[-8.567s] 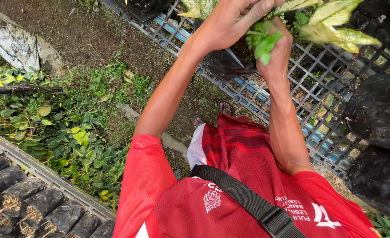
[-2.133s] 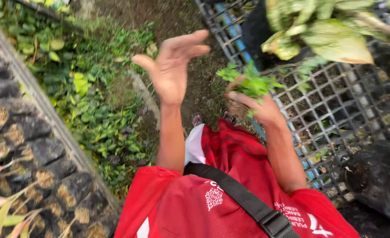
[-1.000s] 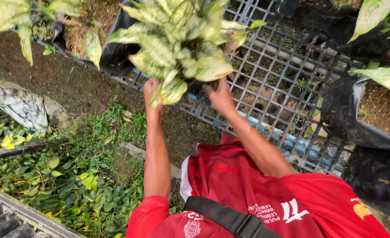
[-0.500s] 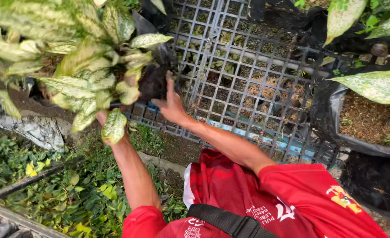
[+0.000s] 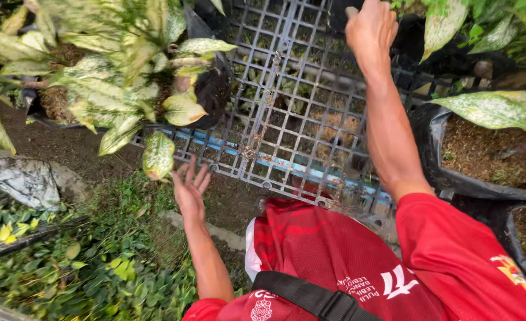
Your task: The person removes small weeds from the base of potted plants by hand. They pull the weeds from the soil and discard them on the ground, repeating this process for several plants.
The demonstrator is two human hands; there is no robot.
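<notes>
A bushy plant with cream-and-green speckled leaves [image 5: 120, 77] stands in a black grow bag [image 5: 212, 92] on a dark plastic grid rack [image 5: 286, 119]. My left hand [image 5: 190, 189] hangs open just below its lowest leaf, fingers spread, touching nothing. My right hand [image 5: 370, 27] is stretched far up the rack, fingers curled at the edge of another black bag [image 5: 420, 50]. Whether it grips that bag is hidden by the back of the hand.
More black grow bags with speckled plants [image 5: 483, 148] crowd the right side. Below the rack lie bare soil, low green ground cover [image 5: 96, 261] and a crumpled white sack [image 5: 19, 178]. My red shirt and a black shoulder strap [image 5: 310, 294] fill the bottom.
Both hands were on the speckled plant's bag at the left. The left hand has let go and dropped below it; the right hand has swung up and right to another bag.
</notes>
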